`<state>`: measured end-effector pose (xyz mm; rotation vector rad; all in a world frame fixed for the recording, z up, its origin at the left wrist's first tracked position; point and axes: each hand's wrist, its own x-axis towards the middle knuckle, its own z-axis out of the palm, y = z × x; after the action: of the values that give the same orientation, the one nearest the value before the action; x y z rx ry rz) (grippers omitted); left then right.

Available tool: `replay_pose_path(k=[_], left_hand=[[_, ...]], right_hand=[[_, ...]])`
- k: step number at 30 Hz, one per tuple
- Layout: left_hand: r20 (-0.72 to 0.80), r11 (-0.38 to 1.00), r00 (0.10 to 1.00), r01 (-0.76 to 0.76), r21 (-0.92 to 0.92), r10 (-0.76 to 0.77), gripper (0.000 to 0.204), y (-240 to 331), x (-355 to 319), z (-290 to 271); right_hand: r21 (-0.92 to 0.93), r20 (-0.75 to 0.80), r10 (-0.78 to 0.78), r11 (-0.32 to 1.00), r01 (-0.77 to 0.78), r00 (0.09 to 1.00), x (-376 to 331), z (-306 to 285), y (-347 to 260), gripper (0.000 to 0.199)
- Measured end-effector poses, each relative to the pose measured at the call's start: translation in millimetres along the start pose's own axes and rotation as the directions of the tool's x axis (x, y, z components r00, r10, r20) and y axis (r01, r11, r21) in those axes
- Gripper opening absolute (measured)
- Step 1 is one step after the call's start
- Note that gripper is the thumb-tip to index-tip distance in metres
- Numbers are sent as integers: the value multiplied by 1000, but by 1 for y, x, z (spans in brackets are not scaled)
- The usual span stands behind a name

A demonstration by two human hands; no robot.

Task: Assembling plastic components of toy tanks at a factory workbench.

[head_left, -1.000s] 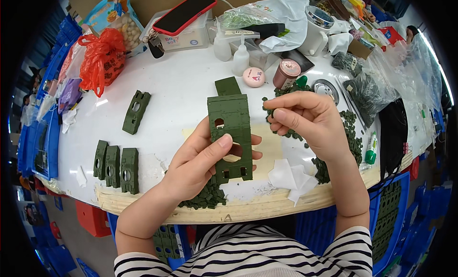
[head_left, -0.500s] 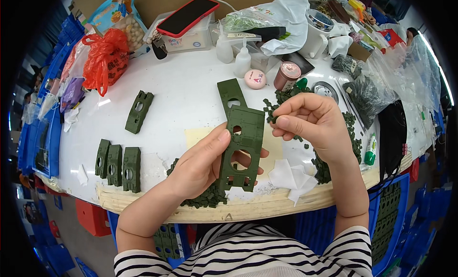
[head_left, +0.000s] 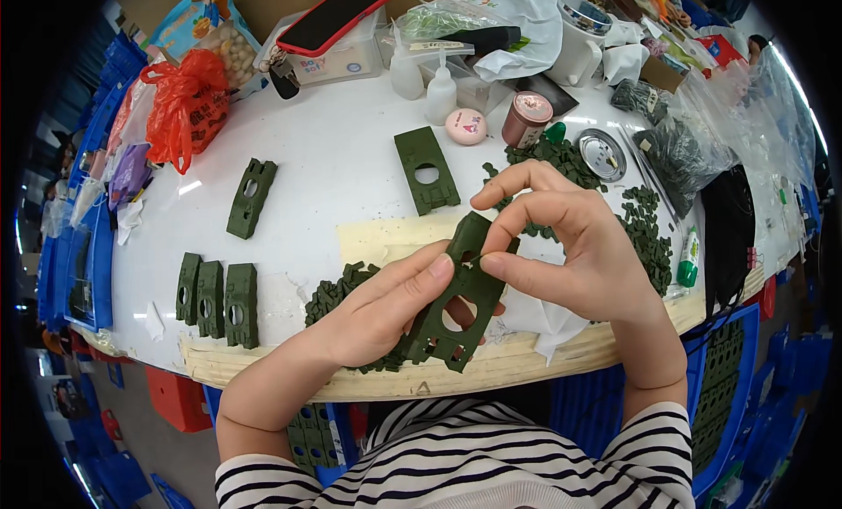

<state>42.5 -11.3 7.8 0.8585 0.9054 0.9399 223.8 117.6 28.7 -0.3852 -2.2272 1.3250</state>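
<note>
Far left of my hands: three dark green plastic plates (head_left: 217, 298) in row near table edge. My left hand (head_left: 373, 311) grasps flat dark green plastic plate with round hole (head_left: 456, 303) from below; plate now tilted, lower than a second ago. My right hand (head_left: 566, 241) pinches tiny part at plate's upper edge, fitting underway. Loose small green pieces (head_left: 645, 232) piled right of it.

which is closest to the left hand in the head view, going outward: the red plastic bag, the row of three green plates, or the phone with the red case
From the left hand:
1. Row of three green plates, by the table's near edge, to its left.
2. Red plastic bag, far left of the table.
3. Phone with the red case, at the far edge on a clear box.
</note>
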Motion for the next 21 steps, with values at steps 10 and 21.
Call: replay_pose_path(k=[10,21], left_hand=[[10,995,1000,1,97,-2,65,-1,0,-2],[2,997,1000,13,75,-14,52,2,-2,2]], right_hand=[[94,83,59,993,-66,995,3,3,6,11],[88,80,31,995,-38,996,2,3,9,12]])
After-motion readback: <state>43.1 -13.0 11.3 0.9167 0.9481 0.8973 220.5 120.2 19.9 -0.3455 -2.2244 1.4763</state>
